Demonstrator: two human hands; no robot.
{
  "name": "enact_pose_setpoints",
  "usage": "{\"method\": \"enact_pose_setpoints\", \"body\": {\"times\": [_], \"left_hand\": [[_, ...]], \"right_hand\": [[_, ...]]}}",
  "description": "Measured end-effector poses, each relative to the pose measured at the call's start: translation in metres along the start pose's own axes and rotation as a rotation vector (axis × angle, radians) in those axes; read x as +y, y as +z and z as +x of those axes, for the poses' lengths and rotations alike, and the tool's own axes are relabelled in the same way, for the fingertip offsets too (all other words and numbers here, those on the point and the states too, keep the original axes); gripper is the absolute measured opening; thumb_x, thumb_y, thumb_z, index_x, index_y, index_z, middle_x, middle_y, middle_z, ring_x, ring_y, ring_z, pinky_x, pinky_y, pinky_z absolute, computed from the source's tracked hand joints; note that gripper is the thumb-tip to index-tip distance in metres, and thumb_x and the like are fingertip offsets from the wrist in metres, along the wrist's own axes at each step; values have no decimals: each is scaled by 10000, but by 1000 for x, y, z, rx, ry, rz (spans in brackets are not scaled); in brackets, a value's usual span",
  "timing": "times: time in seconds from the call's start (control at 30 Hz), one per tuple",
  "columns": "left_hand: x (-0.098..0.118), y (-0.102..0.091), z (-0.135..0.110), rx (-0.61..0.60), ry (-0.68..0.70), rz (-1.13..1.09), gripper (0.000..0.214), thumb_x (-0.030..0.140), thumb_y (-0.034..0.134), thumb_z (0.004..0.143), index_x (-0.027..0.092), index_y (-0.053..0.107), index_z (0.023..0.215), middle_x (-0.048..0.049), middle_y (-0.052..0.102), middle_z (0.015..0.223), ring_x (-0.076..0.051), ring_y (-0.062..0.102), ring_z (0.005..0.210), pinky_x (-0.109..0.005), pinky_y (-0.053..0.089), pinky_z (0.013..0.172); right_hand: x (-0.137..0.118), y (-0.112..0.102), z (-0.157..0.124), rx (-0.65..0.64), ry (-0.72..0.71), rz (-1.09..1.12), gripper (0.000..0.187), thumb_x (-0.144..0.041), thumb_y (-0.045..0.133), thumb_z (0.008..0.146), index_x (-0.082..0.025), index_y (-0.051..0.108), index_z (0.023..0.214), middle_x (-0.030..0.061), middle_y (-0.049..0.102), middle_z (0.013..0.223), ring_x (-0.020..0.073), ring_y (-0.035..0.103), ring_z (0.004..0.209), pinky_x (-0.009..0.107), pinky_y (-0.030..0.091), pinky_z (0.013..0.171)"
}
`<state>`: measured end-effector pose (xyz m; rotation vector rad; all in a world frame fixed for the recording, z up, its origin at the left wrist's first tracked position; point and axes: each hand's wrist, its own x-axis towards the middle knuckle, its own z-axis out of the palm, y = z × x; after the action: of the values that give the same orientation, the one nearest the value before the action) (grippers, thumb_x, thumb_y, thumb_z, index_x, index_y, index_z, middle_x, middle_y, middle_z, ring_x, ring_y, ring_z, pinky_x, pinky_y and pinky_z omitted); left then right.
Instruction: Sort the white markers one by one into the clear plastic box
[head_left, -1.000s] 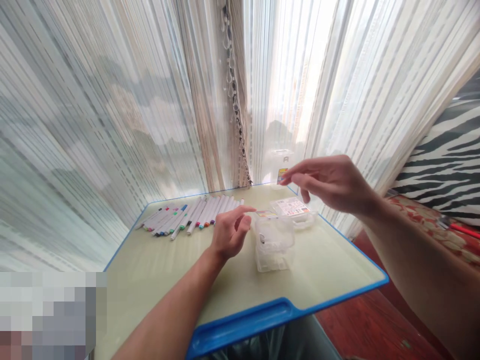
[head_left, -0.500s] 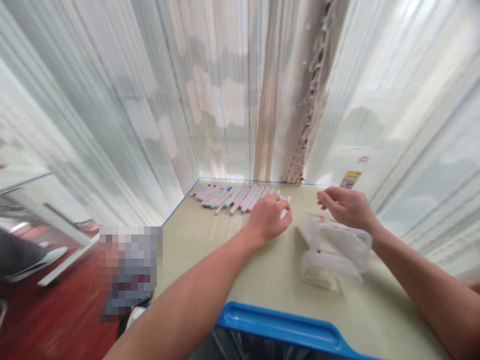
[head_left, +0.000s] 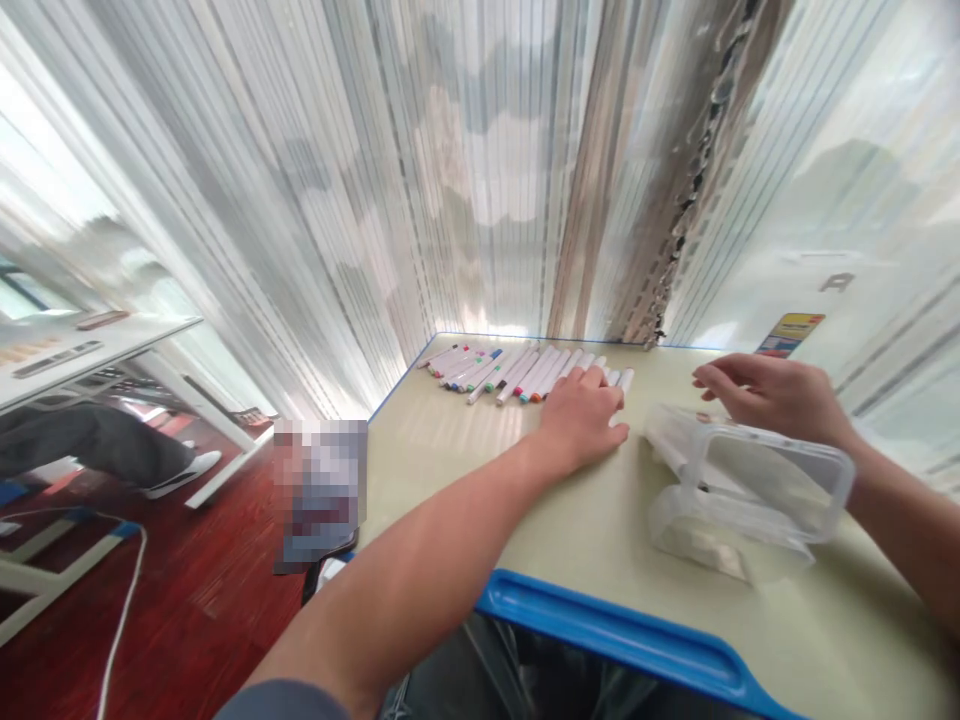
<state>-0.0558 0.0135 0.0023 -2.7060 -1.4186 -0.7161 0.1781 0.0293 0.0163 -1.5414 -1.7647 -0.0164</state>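
Head view. Striped sheer curtain [head_left: 480,150], behind; pale table [head_left: 450,460] with blue edging, before us. To our left, a white desk [head_left: 142,335] and a seated person's leg [head_left: 112,445].

Markers [head_left: 517,375], many, white-barrelled with coloured ends: side by side along the table's far edge, left of the box.

Left hand [head_left: 581,420], ours: palm down over the row's right end, fingers spread; whether they grasp a marker we cannot tell.

Right hand [head_left: 780,395], ours: loosely curled behind the box, nothing visible in it; its palm side is hidden, so we cannot confirm its grip.

Clear plastic box [head_left: 739,510], lid raised: near the table's right side.

Handling note: round barrels probably roll — we would do best with low fingers and light pressure, lifting from the row's end, the other hand steadying the light box.
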Motion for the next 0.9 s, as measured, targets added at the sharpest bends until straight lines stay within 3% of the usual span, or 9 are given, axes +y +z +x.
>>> {"method": "enact_pose_setpoints", "body": {"times": [0.27, 0.6, 0.9], "left_hand": [[-2, -4, 5, 21, -94, 86, 198, 331, 679, 814, 159, 717, 903, -124, 641, 1073, -293, 555, 1046, -433, 467, 920], [9, -2, 5, -24, -59, 186, 220, 338, 605, 860, 149, 712, 830, -154, 630, 1148, -328, 530, 1083, -471, 432, 905], [0, -6, 8, 96, -66, 122, 187, 270, 540, 936, 143, 677, 924, -135, 664, 1089, -288, 560, 1073, -428, 423, 912]], "right_hand": [[-15, -5, 0, -21, 6, 75, 227, -314, 549, 833, -211, 673, 673, 38, 722, 654, 205, 702, 637, 312, 503, 676], [-12, -2, -1, -8, 24, 127, 235, -343, 558, 834, -207, 677, 684, 42, 727, 658, 219, 714, 637, 333, 503, 663], [-14, -6, -1, 22, 58, 85, 254, -348, 540, 886, -220, 689, 725, 49, 721, 667, 239, 725, 690, 362, 522, 751]]}}
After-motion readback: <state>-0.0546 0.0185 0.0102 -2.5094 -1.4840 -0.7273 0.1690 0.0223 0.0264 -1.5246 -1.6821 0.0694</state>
